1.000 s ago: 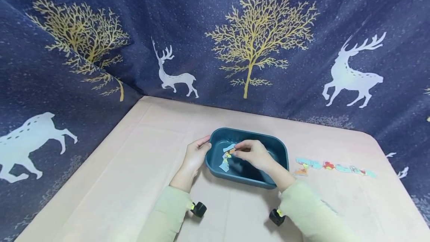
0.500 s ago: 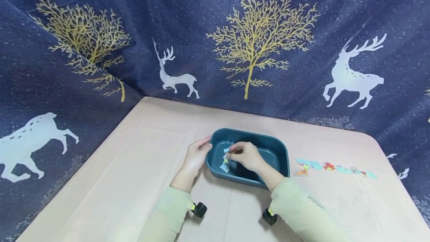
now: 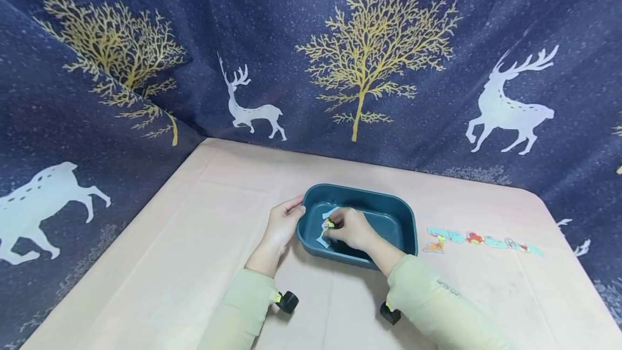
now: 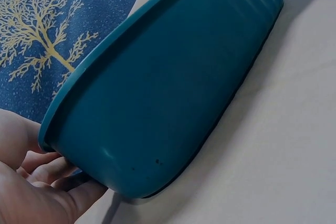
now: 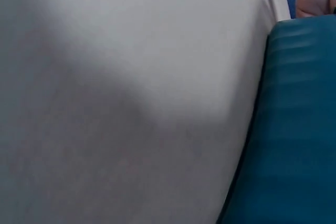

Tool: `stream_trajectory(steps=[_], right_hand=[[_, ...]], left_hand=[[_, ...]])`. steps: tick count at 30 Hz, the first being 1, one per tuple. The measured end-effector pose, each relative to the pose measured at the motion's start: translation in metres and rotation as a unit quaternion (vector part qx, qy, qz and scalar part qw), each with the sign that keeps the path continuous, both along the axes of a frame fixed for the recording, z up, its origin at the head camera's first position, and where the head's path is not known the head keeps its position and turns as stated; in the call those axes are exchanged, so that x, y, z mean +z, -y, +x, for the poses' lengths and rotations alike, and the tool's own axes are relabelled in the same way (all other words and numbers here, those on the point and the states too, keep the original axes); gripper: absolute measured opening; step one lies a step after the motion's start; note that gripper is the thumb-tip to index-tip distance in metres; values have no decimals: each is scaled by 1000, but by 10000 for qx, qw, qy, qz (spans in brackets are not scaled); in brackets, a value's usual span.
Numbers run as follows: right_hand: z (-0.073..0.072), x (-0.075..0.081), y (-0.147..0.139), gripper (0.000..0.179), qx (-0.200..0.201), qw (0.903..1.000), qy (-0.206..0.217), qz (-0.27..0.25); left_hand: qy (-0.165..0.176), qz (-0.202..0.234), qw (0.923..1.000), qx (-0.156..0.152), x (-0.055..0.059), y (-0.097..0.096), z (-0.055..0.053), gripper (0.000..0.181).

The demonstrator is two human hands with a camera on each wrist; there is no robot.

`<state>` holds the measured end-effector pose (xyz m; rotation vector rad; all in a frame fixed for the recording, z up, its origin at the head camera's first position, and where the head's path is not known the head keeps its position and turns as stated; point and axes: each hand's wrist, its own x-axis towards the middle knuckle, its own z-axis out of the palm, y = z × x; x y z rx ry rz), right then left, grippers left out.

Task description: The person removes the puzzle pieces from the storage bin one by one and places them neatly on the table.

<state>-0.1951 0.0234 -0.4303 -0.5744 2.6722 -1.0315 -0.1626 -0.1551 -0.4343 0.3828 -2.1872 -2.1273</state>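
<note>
A dark teal plastic tub (image 3: 393,226) stands on the cloth-covered table, its outer wall (image 4: 152,87) filling much of the left wrist view. My left hand (image 3: 282,226) grips its left end, thumb by the rim and the other fingers against the outside. Inside the tub, my right hand (image 3: 357,231) reaches to the left part with curled fingers. Its fingertips pinch at a small yellow and red cardboard puzzle piece (image 3: 330,223), which they partly cover. Light blue puzzle pieces (image 3: 323,241) lie beside the fingertips on the tub floor.
Right of the tub lies a row of light blue and red puzzle pieces (image 3: 495,243), with an orange piece (image 3: 434,248) at its left end. A blue curtain (image 3: 301,85) printed with deer and trees hangs behind the table. Both wrists wear black cameras.
My right hand has moved left and slightly down inside the tub, and its fingers now cover the orange patch seen among the pieces. The left hand keeps its grip on the tub's end.
</note>
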Motion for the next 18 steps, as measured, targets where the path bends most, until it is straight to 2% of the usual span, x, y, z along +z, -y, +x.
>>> stream_trajectory(steps=[5,8,15,18], right_hand=[[3,2,2,52,287,9967,-380,653],[3,3,3,55,422,9941,-514,854],[4,3,2,50,533,9960,-350,620],[6,3,2,56,625,9957,-270,635]], left_hand=[[-120,-121,9999,-26,2,-1,1,38],[-188,-191,9996,-35,4,0,0,38],[12,-153,9999,-13,2,-2,0,38],[-9,-145,9999,-33,1,-2,2,38]])
